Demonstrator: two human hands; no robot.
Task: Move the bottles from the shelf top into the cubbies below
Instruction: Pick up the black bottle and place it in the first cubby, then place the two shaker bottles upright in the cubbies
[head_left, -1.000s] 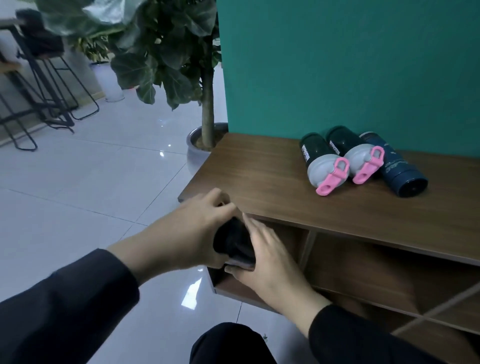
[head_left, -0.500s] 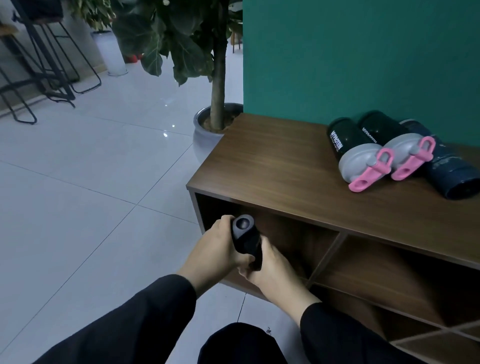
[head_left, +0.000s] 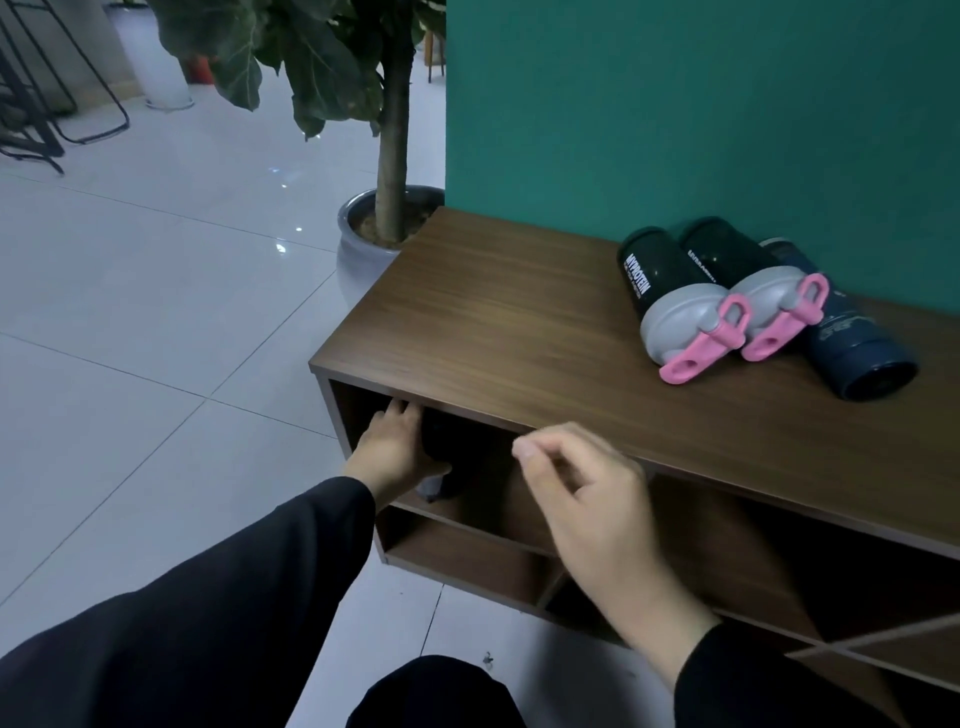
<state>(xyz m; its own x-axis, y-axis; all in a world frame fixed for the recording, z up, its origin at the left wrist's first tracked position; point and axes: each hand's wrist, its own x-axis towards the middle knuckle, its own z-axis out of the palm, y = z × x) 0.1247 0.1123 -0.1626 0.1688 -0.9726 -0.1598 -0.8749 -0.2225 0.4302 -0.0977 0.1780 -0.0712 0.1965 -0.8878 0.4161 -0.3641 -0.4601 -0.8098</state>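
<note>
My left hand (head_left: 392, 452) reaches into the top left cubby of the wooden shelf (head_left: 519, 332) and grips a black bottle (head_left: 441, 457) that stands inside, mostly in shadow. My right hand (head_left: 587, 488) hovers in front of the cubby, fingers loosely curled, holding nothing. On the shelf top at the right lie three bottles side by side: two dark green ones with grey lids and pink loops (head_left: 660, 291) (head_left: 727, 260), and a dark blue one (head_left: 852, 343) nearest the wall.
A teal wall (head_left: 675, 104) backs the shelf. A potted tree in a grey pot (head_left: 358, 234) stands at the shelf's left end. White tiled floor (head_left: 130, 312) spreads to the left, with black stool legs (head_left: 31, 104) far off. More cubbies open below and to the right.
The black bottle went from both hands in front of the shelf into the top left cubby. My right hand let go and drew back; my left hand still holds it.
</note>
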